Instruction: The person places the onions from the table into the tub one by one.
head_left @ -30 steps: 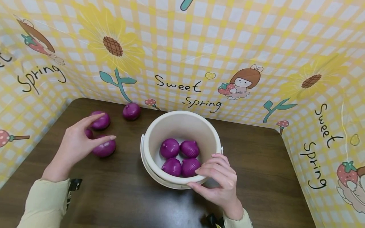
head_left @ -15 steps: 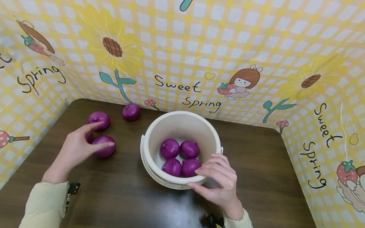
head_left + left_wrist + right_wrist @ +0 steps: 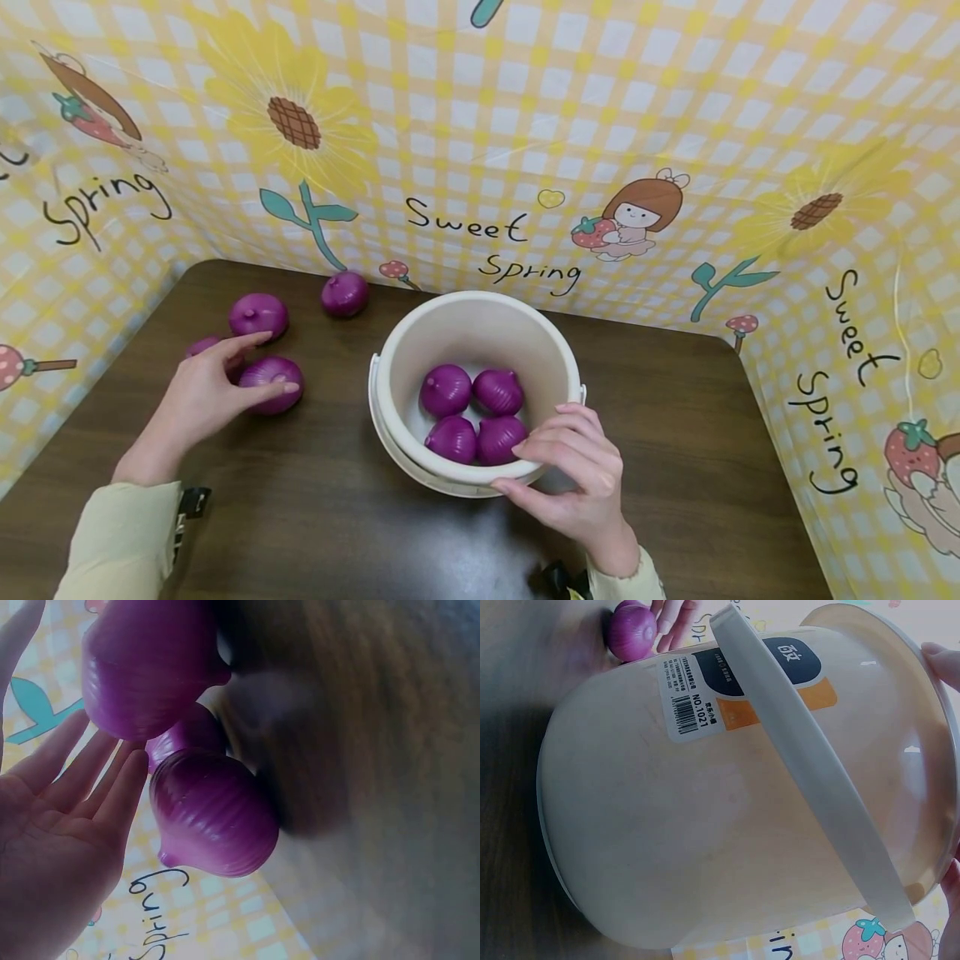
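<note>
My left hand reaches around a purple onion on the table's left side, thumb over its near side and fingertips behind it. In the left wrist view the fingers look fairly straight, beside that onion, without clasping it. Two more onions lie just beyond: one partly hidden by the fingers, the other further back. A cream bucket stands mid-table with several onions on its bottom. My right hand pinches the bucket's near right rim between thumb and fingers.
Another onion sits near the table's back edge, left of the bucket. The bucket's white handle hangs down against its near side. Yellow checked cloth walls the dark wooden table at the back and both sides.
The left hand has lowered around the near onion, its fingers drawing back and closer to the thumb; the left onion shows more now. The right hand and bucket have stayed put.
</note>
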`<state>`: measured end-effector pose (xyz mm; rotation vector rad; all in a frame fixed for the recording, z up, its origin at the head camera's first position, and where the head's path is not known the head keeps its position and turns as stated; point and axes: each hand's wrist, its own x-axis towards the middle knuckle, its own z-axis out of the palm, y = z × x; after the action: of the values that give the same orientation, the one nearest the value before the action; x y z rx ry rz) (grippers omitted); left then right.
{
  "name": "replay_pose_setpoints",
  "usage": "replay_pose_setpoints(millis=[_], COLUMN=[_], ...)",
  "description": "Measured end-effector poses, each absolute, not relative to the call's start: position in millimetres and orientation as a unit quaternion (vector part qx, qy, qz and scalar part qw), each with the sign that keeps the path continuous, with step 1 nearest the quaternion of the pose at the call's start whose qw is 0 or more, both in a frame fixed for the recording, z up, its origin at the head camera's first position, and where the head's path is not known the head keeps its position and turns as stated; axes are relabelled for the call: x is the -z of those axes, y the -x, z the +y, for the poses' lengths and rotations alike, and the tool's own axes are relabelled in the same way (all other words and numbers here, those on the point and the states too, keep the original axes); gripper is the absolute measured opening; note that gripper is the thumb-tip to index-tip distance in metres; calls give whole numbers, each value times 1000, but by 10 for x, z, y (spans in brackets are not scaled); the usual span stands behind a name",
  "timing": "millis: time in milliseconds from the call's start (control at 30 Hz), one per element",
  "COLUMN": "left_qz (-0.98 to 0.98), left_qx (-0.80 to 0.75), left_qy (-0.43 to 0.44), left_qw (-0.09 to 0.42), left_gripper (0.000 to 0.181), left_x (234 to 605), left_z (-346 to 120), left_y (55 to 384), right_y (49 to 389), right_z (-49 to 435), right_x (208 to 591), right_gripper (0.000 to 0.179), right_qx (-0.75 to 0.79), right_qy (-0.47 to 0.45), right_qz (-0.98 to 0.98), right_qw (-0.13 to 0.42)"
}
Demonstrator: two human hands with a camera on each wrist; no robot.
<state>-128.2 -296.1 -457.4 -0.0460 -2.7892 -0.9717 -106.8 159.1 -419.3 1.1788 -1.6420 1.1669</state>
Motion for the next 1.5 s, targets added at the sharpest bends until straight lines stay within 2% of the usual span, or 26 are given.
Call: replay_pose_setpoints(millis=[733, 1500], left_qz=[-946, -950], left_qx=[313, 291], left_qy=[42, 71], left_qw=[70, 85], left_gripper=[77, 79], left_x=[4613, 4649], left_z=[-3002, -2994], left_y=[1219, 1242], right_y=[1062, 1067], right_z=[1587, 1588], right_x=[4194, 4192], right_gripper=[29, 29], right_qx=[-460, -460], right_qy=[-469, -468], right_qz=[-641, -643], right_qw=[397, 395])
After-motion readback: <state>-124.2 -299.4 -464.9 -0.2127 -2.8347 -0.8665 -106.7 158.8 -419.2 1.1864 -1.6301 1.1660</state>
